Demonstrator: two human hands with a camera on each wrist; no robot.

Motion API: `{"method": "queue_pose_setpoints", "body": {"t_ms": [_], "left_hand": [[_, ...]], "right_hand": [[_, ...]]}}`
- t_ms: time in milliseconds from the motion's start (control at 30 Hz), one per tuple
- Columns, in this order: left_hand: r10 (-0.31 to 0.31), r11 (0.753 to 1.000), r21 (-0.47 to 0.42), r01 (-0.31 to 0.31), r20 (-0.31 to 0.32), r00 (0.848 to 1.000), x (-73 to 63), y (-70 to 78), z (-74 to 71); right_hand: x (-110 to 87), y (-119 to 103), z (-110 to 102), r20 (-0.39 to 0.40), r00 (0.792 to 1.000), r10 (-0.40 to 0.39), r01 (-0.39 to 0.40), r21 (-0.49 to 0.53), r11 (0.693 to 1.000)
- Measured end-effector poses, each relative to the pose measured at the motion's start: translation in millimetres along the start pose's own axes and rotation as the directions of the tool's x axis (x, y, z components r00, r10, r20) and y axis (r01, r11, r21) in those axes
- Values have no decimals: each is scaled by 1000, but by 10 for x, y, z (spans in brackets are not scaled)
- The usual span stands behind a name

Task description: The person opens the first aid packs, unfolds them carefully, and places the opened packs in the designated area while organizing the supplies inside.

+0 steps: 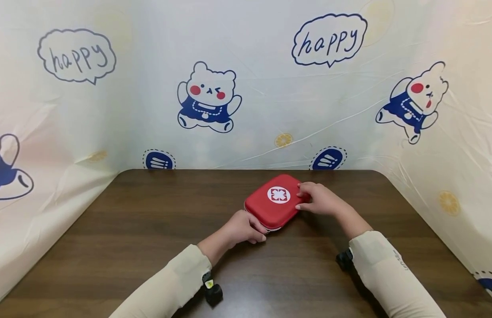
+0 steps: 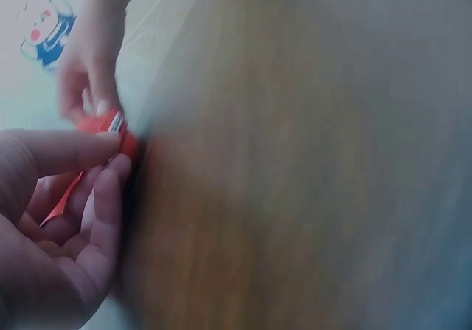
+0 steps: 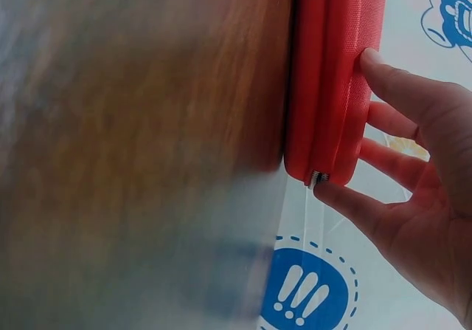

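Note:
A red zippered first-aid case (image 1: 263, 204) lies at an angle on the table, its lid on top with a white round emblem (image 1: 278, 194). At its near corner, my left hand (image 1: 243, 228) pinches the zipper edge between thumb and forefinger; the fingertips hide the pull itself. A bit of silvery zipper (image 2: 116, 122) shows beside those fingertips in the left wrist view. My right hand (image 1: 319, 199) holds the case's right end, thumb and fingers spread around the corner. In the right wrist view, one fingertip lies against the side and another beside a zipper end (image 3: 317, 179).
The brown wooden table (image 1: 158, 212) reaches back to a pale curtain (image 1: 262, 110) printed with bears and speech bubbles. Curtain also hangs along both sides. Small black devices hang under both sleeves, one at the left cuff (image 1: 213, 293) and one at the right cuff (image 1: 343, 259).

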State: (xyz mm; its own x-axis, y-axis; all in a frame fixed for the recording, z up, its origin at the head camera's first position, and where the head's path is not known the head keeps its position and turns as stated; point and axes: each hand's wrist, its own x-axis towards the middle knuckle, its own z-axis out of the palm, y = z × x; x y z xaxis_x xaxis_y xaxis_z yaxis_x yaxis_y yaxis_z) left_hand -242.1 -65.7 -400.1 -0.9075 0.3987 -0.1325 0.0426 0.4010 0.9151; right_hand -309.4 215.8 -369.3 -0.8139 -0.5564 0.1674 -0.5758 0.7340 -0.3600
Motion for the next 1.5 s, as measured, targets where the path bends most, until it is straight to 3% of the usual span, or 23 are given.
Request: {"method": "queue_pose_setpoints", "body": {"t_ms": [300,533,767,1033,1133,1300,1433,1500], "left_hand": [[-33,995,-92,24,-93,995,-31,67,287],[-54,985,-168,27,-158,986,-54,98,448],[-62,973,-232,15,-199,978,-75,142,563],[-59,964,-262,45,-46,997,-108,115,403],[-55,971,-234,44,-39,998,-124,94,311],[-80,986,-159,56,-151,985,-121,44,111],[-138,983,-159,92,-305,942,-81,22,-47],[-158,977,-191,95,-348,924,-48,16,-109]], "right_hand": [[19,-12,10,3,1000,12,-12,12,1000],[13,29,14,-23,999,-29,29,2,1000],[2,48,-1,-13,1000,-9,10,45,999],[27,36,12,-22,997,68,-65,115,991],[57,28,32,-36,996,83,-77,130,989],[78,38,38,-8,995,103,-99,177,979],[78,58,29,24,993,112,-115,229,967],[74,65,26,28,993,111,-114,230,966]]}}
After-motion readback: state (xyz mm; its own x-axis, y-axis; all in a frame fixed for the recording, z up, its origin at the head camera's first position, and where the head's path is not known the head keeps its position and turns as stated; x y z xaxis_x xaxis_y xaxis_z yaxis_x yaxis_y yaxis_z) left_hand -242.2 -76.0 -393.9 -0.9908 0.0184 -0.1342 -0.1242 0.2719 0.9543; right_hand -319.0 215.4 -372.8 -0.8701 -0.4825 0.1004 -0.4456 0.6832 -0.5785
